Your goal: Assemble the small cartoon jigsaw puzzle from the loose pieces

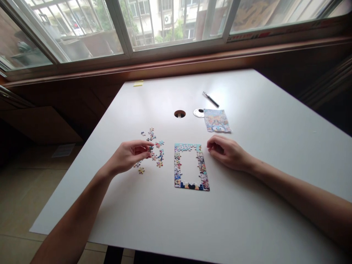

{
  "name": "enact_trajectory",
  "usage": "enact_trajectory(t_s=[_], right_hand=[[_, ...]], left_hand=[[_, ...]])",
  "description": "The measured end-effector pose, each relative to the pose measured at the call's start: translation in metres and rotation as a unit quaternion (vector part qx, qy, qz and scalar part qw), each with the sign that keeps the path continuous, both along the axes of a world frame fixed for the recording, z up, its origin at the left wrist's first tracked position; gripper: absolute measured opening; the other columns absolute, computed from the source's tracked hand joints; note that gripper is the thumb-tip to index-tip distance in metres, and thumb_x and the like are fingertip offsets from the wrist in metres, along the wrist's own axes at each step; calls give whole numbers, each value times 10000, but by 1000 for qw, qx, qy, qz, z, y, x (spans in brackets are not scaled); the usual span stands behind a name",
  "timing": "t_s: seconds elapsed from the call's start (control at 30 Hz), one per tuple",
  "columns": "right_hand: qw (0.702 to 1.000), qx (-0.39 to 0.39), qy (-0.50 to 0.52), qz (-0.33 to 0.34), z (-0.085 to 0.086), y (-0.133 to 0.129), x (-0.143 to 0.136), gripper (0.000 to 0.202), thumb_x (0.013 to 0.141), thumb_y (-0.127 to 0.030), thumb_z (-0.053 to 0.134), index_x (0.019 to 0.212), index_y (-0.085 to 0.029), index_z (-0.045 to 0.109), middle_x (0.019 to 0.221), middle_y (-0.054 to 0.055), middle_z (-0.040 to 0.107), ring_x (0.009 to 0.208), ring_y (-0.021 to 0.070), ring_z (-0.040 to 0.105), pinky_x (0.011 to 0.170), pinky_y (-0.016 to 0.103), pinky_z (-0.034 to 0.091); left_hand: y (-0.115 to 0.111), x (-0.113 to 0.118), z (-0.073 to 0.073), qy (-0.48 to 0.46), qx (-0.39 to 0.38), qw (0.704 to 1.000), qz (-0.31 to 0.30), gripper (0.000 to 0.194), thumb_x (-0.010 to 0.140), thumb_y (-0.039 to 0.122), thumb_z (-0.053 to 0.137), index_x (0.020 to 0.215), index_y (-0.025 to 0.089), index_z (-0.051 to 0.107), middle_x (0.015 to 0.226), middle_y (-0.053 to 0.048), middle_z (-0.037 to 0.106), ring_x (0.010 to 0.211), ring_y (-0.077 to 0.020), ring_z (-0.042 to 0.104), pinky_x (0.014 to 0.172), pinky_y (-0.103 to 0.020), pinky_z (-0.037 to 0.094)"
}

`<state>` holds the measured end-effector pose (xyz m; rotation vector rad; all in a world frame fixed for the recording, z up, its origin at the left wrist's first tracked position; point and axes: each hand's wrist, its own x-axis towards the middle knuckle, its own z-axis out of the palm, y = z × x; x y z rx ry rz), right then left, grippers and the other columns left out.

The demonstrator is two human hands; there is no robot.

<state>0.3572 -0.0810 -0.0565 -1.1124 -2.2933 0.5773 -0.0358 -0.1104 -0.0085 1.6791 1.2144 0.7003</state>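
Observation:
My left hand [132, 156] is above the left side of the table, thumb and fingers pinched on a small dark jigsaw piece [150, 149]. Loose jigsaw pieces [160, 163] in mixed colours lie scattered under and beside its fingertips. To their right is a rectangular puzzle border [177, 176], joined along its sides, with the white tabletop showing through its middle. My right hand [227, 151] rests just right of the border's upper corner, fingers curled in; no object shows in it.
A crumpled picture sheet [218, 120] lies beyond my right hand, partly over a round metal cover [198, 113]. Left of that is a cable hole [179, 114] in the white table [154, 212]. Farther back are a black pen [211, 99] and a yellow sticky note [138, 83].

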Motion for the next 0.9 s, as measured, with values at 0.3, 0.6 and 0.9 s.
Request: enact_trajectory(t_s=[0.3, 0.6, 0.9], right_hand=[[1000, 1, -9, 1, -3, 2, 4, 82, 877, -201, 573, 957, -216, 573, 874, 51, 604, 713, 170, 531, 657, 309, 448], [1000, 1, -7, -2, -6, 2, 6, 64, 897, -213, 576, 960, -217, 578, 886, 57, 617, 712, 169, 543, 657, 308, 448], [1000, 22, -3, 8, -9, 4, 8, 69, 902, -238, 591, 968, -226, 577, 879, 27, 596, 696, 152, 539, 641, 296, 455]], left_hand=[[10, -27, 4, 143, 128, 981, -9, 280, 903, 325, 642, 1126, 202, 760, 1062, -79, 753, 890, -184, 718, 832, -314, 593], [23, -80, 8, 317, 62, 945, 54, 172, 827, 337, 672, 900, 222, 776, 912, -13, 777, 844, -192, 720, 770, -274, 540], [25, -74, 4, 350, 111, 930, 29, 153, 844, 327, 661, 871, 227, 773, 891, -16, 747, 811, -175, 679, 747, -267, 513]])
